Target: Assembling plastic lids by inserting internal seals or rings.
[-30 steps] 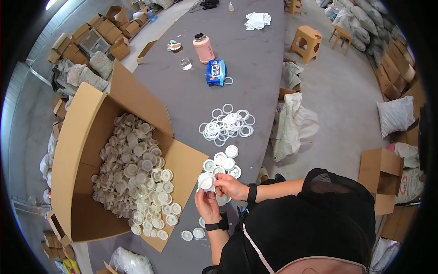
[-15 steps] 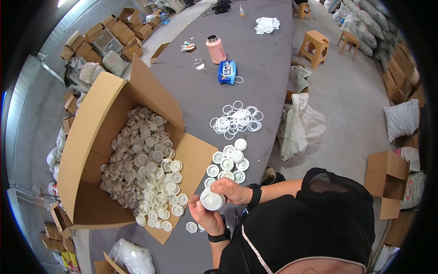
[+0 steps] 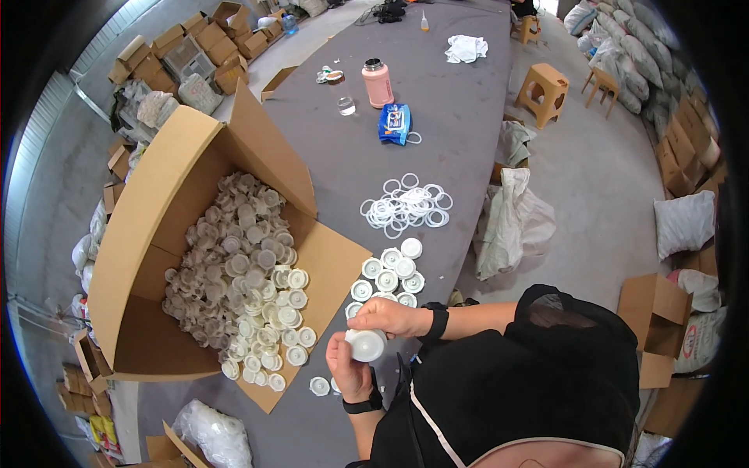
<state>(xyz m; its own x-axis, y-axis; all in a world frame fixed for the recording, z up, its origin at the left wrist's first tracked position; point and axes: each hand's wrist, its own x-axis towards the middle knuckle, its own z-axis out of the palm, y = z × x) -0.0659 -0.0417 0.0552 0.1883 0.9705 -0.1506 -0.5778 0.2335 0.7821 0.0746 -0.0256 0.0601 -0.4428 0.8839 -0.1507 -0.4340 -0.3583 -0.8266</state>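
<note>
A round white plastic cap [image 3: 367,345] is held between my two hands, its broad face showing a raised circle. My left hand [image 3: 349,373] pinches its near-left edge, thumb and fingers closed. From above, my right hand [image 3: 390,316] grips the rim with bent fingers. Just beyond the right hand, several white caps [image 3: 387,280] lie in a cluster on the grey table [image 3: 328,164]. Farther up is a loose heap of thin white rings [image 3: 406,205]. Beside my left wrist lies another white cap [image 3: 319,386], partly next to one that the hand hides.
At left a big cardboard box [image 3: 168,183] lies on its side, translucent caps [image 3: 234,265] spilling onto its flap. Farther off stand a pink bottle [image 3: 378,83], a glass jar [image 3: 344,101], a blue packet [image 3: 395,123] and a white cloth [image 3: 466,49]. A plastic bag [image 3: 212,433] sits at lower left.
The cap has been tilted and turned in my hands, so its face now shows flatter. My right fingers have shifted slightly left along its rim. The whole view has shifted a little.
</note>
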